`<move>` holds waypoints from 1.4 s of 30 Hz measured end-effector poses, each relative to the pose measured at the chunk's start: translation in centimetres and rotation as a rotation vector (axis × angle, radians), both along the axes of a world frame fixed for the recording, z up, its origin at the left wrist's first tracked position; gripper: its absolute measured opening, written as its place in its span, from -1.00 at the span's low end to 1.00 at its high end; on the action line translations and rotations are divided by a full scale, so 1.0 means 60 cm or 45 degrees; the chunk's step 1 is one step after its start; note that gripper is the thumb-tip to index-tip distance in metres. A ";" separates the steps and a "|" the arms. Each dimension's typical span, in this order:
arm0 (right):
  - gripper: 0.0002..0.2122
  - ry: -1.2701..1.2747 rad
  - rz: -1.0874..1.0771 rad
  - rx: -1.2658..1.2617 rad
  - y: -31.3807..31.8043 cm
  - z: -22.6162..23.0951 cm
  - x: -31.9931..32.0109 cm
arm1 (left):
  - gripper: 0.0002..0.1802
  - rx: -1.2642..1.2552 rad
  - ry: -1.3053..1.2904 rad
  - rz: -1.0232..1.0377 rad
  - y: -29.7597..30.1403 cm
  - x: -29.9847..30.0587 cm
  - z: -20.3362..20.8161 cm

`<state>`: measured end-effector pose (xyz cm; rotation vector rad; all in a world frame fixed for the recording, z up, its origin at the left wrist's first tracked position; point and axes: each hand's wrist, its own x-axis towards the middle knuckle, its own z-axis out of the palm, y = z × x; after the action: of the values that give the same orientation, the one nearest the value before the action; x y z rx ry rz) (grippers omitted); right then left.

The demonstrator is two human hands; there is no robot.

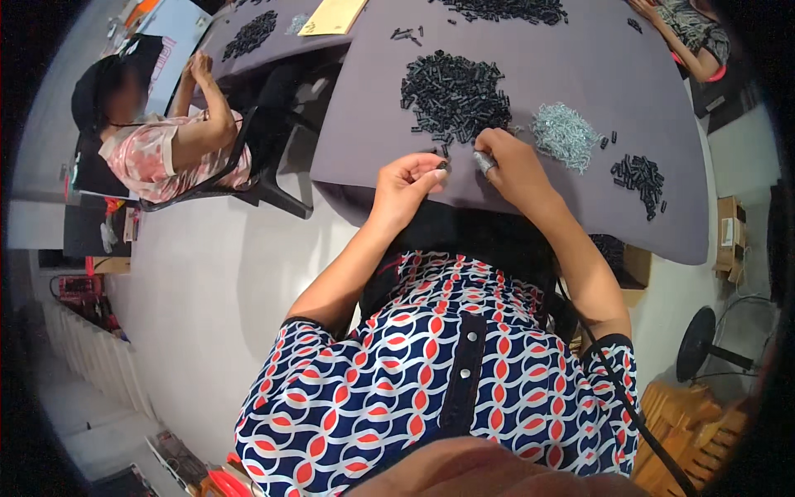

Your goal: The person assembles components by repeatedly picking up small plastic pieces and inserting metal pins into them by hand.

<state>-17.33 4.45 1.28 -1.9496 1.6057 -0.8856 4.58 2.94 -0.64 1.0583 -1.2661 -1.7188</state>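
My left hand (408,189) is closed in a pinch above the near edge of the grey-covered table (364,124). Between its thumb and fingertips is a small dark cylindrical piece (443,166). Just to the right, my right hand (511,166) has its fingers curled together at the near edge of a large pile of small black cylindrical pieces (454,93). Something silvery-grey covers its thumb; whatever the fingertips grip is hidden. A heap of small shiny silver metal parts (565,137) lies right of that hand. Farther right is a smaller group of black pieces (639,176).
More black pieces (505,8) lie at the table's far side. Left, another person (178,149) sits on a black chair (277,186) by a second table with a black pile (250,35) and a yellow sheet (333,16). Another person's arm (704,62) shows at far right. Cardboard boxes (730,236) stand right.
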 end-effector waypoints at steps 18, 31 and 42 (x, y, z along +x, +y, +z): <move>-0.79 -0.753 0.221 0.472 0.013 0.040 0.028 | -0.84 0.141 -0.009 -0.146 0.005 0.004 0.024; -0.86 -0.904 0.134 0.352 0.032 0.000 0.005 | -0.87 0.127 -0.062 -0.248 0.006 -0.004 0.029; -0.86 -1.244 0.210 0.656 0.031 -0.010 0.017 | -0.85 0.118 -0.075 -0.282 0.007 -0.005 0.035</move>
<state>-16.30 6.30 0.67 -0.9968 0.9295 -0.9955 4.29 3.34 1.46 1.0608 -1.3954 -1.9412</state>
